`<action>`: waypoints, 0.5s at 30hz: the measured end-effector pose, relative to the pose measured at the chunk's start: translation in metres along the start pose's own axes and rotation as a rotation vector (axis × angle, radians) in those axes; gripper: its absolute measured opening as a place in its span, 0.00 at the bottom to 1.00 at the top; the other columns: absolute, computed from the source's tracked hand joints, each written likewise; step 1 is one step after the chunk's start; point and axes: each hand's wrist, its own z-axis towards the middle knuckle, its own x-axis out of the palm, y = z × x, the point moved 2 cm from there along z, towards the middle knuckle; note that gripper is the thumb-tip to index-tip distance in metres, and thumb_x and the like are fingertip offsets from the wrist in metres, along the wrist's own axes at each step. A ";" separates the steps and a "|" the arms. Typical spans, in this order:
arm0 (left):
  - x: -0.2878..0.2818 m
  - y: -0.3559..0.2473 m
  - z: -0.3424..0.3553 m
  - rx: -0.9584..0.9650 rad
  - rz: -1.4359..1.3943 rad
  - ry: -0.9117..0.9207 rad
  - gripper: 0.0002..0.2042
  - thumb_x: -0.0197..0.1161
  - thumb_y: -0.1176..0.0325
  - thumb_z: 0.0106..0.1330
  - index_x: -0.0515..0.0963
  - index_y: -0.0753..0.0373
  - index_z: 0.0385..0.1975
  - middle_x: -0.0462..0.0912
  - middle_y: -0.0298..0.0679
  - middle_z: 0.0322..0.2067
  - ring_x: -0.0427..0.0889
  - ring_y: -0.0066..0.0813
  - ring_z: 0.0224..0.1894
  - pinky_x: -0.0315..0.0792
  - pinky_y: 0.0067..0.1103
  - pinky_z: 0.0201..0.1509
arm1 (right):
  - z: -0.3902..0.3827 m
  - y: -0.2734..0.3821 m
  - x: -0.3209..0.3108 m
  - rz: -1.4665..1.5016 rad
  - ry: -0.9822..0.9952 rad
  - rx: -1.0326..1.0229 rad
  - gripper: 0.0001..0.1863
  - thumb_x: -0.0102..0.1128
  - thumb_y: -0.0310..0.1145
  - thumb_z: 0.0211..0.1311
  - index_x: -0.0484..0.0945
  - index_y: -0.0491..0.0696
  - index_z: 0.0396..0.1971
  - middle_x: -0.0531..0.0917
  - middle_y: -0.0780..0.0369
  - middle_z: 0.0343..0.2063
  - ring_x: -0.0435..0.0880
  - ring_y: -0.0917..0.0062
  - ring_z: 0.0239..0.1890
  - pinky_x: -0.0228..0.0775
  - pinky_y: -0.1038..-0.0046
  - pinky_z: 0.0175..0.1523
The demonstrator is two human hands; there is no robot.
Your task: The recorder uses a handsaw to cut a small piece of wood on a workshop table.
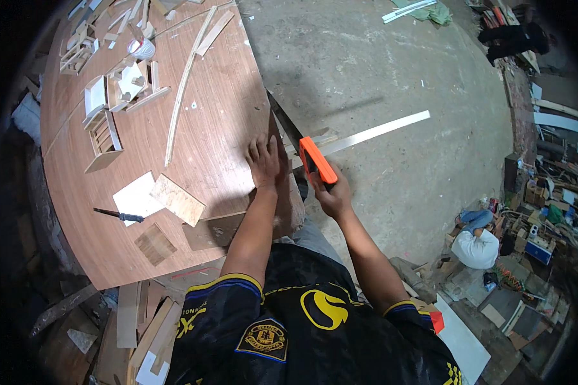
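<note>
Workshop, head view: grey concrete floor [366, 64] beyond a wood-grained tabletop [77, 192]. At the right, scrap heaps, a seated person in white top and blue trousers [475, 247]. Right hand [332, 192]: fingers curled tight around the orange handle of a handsaw [318, 160], just off the tabletop's right edge, blade slanting up-left alongside that edge. Left hand [263, 160]: palm down near the same edge, fingers extended and slightly spread; cannot tell what lies beneath. Pale strip [379, 131] passing behind the saw handle, jutting out above the floor; contact with blade unclear. Farther left on tabletop: small wooden frames [103, 138], long thin stick [187, 83], white panel [131, 194], blue-handled tool [131, 217].
</note>
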 end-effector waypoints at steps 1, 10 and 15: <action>-0.001 0.001 0.001 0.034 0.034 -0.091 0.19 0.49 0.63 0.67 0.68 0.49 0.59 0.66 0.38 0.60 0.59 0.45 0.68 0.51 0.51 0.68 | -0.003 0.000 0.001 0.016 0.006 0.049 0.10 0.60 0.32 0.63 0.75 0.42 0.39 0.78 0.54 0.27 0.77 0.68 0.29 0.69 0.71 0.39; -0.009 -0.004 0.004 0.044 -0.007 0.002 0.26 0.45 0.66 0.69 0.57 0.45 0.69 0.41 0.35 0.75 0.35 0.46 0.76 0.33 0.55 0.73 | -0.016 -0.019 0.004 0.052 0.074 0.174 0.10 0.59 0.32 0.64 0.74 0.41 0.38 0.78 0.53 0.27 0.78 0.65 0.30 0.70 0.70 0.39; -0.008 -0.004 0.005 0.041 -0.003 0.060 0.25 0.42 0.64 0.71 0.57 0.44 0.69 0.42 0.36 0.74 0.37 0.48 0.76 0.30 0.54 0.73 | -0.016 -0.012 0.004 -0.017 0.060 0.140 0.11 0.59 0.34 0.64 0.73 0.41 0.38 0.80 0.50 0.29 0.81 0.55 0.33 0.71 0.66 0.39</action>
